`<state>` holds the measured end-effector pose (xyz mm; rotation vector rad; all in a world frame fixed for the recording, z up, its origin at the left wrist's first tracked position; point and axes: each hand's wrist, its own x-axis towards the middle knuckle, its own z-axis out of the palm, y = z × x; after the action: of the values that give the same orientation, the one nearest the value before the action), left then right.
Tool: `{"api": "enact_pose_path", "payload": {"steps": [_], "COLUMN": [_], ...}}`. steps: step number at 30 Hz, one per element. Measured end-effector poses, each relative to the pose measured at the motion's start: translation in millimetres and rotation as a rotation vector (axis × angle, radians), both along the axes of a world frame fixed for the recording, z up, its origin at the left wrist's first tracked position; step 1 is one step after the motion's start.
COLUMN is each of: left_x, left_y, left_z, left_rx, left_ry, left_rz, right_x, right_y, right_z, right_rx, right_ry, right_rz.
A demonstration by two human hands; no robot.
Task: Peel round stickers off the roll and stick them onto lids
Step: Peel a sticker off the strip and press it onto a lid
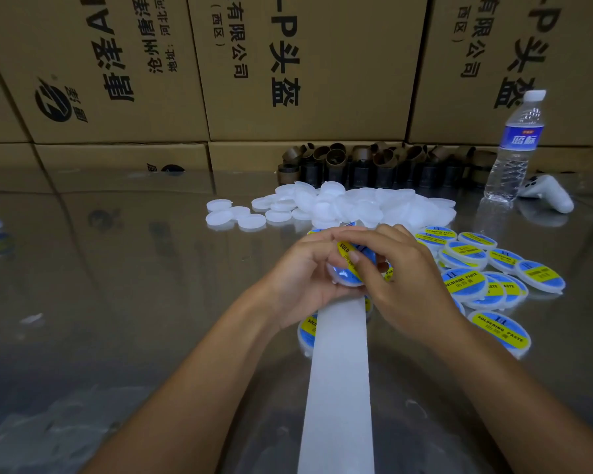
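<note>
Fingers [354, 256] of the right hand [408, 278] are pinching a sticker [368, 258] down onto the lid [348, 284] the left hand [305, 271] is gripping; uneven pressure could be creasing or skewing it.

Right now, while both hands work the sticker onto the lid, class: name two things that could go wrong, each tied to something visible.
1. The right hand covers much of the sticker on the lid that the left hand holds, so it may go on off-centre or creased.
2. The backing strip trails over a finished lid on the table; a tug could drag that lid.
</note>
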<state>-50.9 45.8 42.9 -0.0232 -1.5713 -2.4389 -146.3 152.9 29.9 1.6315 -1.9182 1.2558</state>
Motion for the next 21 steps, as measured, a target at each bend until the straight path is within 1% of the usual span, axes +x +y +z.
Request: {"api": "enact_pose_path", "payload": {"steps": [5,13,17,21], "left_x": [-1.5,-1.0,-3.0,-3.7], "left_y": [0.2,4.2,7.2,7.6], "left_z": [-2.2,-3.2,-5.0,-5.9], "left_rx": [-0.155,-0.217,-0.23,-0.198], "left_ry": [-0.033,-0.04,-0.08,-0.09], "left_rz": [0.065,0.078,0.104,0.129], "right_x": [-1.4,0.0,-2.4,-4.0], "right_y": [-0.4,-3.6,-4.6,-2.0], "right_z": [-1.2,-2.7,-3.6,-3.4], "right_rx": [0.033,0.032,0.018,-0.075], "right_ry": [-0.004,-0.026,-0.149,-0.301], "right_rz": [-0.02,-0.092,-0.108,-0.149]}}
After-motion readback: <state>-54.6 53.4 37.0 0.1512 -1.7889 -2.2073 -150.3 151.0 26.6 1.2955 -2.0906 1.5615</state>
